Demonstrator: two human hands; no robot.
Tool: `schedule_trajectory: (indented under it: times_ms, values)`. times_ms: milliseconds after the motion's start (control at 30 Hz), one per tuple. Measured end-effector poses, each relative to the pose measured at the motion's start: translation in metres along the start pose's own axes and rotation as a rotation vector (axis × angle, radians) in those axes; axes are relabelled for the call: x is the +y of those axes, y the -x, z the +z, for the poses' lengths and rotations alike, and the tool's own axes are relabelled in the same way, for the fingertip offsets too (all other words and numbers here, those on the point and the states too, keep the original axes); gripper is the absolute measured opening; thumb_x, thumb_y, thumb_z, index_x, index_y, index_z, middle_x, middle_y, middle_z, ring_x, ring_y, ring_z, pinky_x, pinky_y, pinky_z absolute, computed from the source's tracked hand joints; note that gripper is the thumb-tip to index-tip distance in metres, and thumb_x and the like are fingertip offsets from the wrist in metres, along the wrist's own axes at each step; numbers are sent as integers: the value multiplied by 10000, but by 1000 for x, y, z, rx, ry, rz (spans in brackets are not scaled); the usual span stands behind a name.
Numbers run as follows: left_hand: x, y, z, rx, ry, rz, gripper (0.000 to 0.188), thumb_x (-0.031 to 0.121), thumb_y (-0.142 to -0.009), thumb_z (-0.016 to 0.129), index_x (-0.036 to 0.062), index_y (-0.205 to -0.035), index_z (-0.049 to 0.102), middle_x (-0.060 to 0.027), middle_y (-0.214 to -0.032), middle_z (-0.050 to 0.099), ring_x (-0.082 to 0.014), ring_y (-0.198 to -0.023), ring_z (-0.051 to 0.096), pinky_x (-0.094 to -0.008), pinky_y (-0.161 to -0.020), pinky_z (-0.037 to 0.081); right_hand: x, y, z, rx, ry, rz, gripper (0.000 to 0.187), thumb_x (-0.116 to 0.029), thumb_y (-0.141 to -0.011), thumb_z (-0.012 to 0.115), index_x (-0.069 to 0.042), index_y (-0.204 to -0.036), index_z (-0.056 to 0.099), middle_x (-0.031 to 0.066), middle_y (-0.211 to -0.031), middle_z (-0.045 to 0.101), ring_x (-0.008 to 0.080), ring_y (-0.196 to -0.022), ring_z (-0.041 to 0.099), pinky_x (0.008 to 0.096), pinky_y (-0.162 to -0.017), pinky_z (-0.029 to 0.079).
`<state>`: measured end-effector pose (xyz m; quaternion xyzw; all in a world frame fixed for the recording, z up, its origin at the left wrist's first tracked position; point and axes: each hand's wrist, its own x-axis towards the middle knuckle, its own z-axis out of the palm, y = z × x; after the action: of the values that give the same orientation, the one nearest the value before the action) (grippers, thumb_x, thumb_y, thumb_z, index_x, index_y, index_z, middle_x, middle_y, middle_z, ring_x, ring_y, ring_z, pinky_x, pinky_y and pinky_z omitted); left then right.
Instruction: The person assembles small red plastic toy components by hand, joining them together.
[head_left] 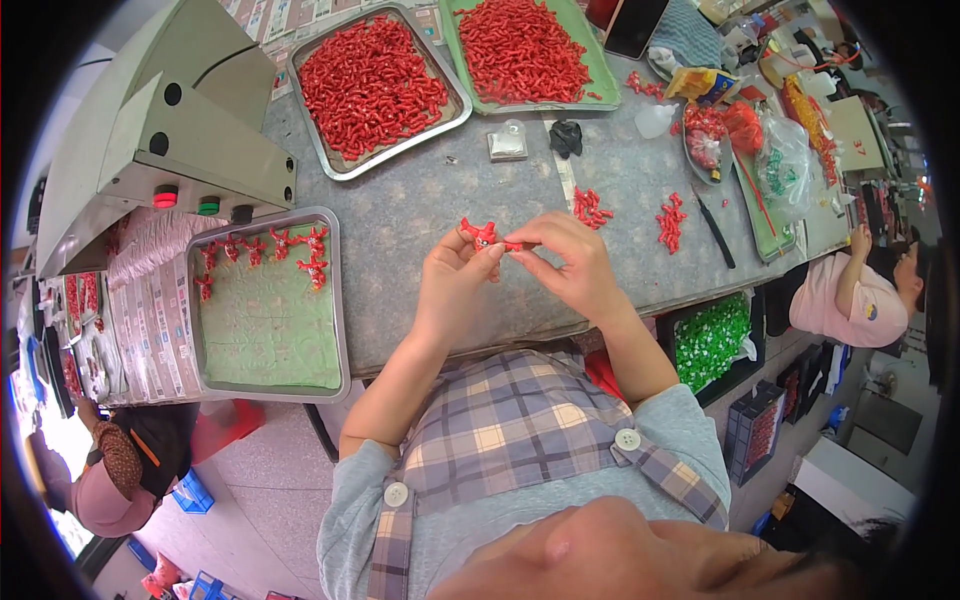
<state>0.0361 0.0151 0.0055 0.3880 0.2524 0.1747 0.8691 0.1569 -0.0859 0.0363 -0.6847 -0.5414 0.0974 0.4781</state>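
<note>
My left hand (pixel 452 285) is closed on a small red plastic figure (pixel 478 234) with dark and white marks, held above the grey table. Between the thumb and fingertips of my right hand (pixel 580 262) is a small red plastic piece (pixel 514 246), which meets the figure's right side. Whether the two are joined I cannot tell. Just beyond my right hand lies a small heap of red pieces (pixel 592 210), with another heap (pixel 671 222) farther right. To my left, a metal tray with a green lining (pixel 265 340) bears several red figures (pixel 256 250) along its far side.
Two trays heaped with red pieces (pixel 370 85) (pixel 525 50) stand at the back. A grey machine with buttons (pixel 200 130) rises at left. A black-handled knife (pixel 716 232) lies at right. Below the table edge is a bin of green pieces (pixel 712 342). Other people sit on both sides.
</note>
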Motion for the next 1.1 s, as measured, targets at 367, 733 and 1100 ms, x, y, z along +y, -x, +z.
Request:
schedule_trajectory:
  times_ms: [367, 733, 1100]
  values:
    - [1, 0, -16, 143, 18, -5, 146, 132, -844, 530, 28, -946, 520, -2, -794, 572, -32, -570, 441, -185, -536, 385, 98, -77, -12, 143, 579, -187, 92, -153, -702, 629, -90, -762, 601, 35, -724, 536, 221, -712, 538, 327, -610, 442]
    - [11, 5, -24, 73, 133, -15, 198, 159, -876, 480, 20, -1017, 494, -105, -992, 565, -59, -698, 492, -201, -620, 432, 99, -82, -28, 228, 683, -219, 82, -121, -677, 623, -93, -747, 592, 45, -687, 515, 219, -707, 537, 320, -611, 440]
    - [4, 0, -23, 104, 80, -29, 191, 131, -855, 515, 38, -1021, 499, -91, -998, 561, -84, -724, 529, -215, -637, 460, 114, -35, -38, 171, 640, -1, 91, -112, -719, 626, -77, -801, 611, 59, -730, 560, 205, -643, 546, 302, -574, 438]
